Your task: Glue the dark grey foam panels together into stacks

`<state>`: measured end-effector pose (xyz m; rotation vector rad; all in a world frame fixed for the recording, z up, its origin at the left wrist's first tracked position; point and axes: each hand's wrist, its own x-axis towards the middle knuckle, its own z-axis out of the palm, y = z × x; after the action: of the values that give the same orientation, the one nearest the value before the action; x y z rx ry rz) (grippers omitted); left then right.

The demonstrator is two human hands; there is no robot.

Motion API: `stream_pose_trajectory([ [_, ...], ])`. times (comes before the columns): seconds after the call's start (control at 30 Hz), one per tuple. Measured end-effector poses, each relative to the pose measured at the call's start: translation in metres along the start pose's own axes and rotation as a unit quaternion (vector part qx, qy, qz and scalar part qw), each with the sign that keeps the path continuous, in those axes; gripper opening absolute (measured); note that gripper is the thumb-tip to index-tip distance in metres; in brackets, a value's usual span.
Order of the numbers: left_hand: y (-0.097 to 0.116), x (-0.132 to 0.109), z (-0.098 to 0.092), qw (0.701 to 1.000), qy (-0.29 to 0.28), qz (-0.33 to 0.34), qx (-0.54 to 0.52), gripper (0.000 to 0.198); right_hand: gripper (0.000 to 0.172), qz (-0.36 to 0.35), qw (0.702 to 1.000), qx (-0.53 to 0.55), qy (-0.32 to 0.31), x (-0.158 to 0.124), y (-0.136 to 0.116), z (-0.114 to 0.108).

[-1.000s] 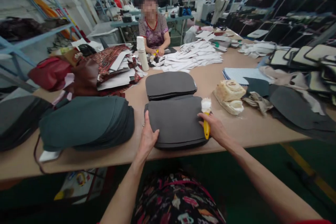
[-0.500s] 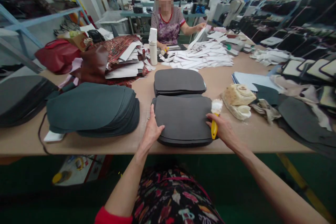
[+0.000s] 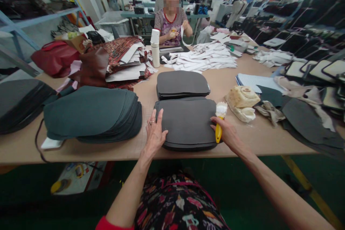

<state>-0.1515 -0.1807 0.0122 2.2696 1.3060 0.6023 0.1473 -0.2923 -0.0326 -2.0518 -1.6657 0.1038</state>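
Our left hand (image 3: 155,136), fingers spread | our right hand (image 3: 228,131), gripping yellow brush (image 3: 218,133) | grey stack (image 3: 188,122) between our fingers

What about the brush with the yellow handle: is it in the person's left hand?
No, the right hand holds the brush, while the left hand lies open at the left edge of the gray stack.

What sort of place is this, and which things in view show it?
Probably a workshop making soft goods, judging by the stacked grey pieces, the heaped white strips and the brush in the right hand.
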Motion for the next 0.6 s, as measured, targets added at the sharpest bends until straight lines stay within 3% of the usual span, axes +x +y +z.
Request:
stream_pose_trajectory([
  [0.17, 0.002, -0.002, -0.004, 0.996, -0.041, 0.042, 0.073, 0.047, 0.028, -0.016, 1.0, 0.005, 0.012, 0.0, -0.011, -0.003],
  [0.4, -0.008, -0.002, -0.011, 0.992, -0.039, 0.059, 0.103, 0.03, 0.025, -0.048, 0.997, 0.025, 0.055, -0.002, -0.027, 0.005],
  [0.47, 0.003, 0.009, -0.004, 0.992, -0.025, 0.067, 0.107, 0.024, 0.024, -0.051, 0.996, 0.03, 0.068, -0.003, -0.028, 0.008],
  [0.6, 0.034, 0.042, 0.026, 0.992, -0.03, 0.089, 0.09, 0.038, 0.024, -0.052, 0.995, 0.046, 0.077, -0.004, -0.024, 0.015],
])
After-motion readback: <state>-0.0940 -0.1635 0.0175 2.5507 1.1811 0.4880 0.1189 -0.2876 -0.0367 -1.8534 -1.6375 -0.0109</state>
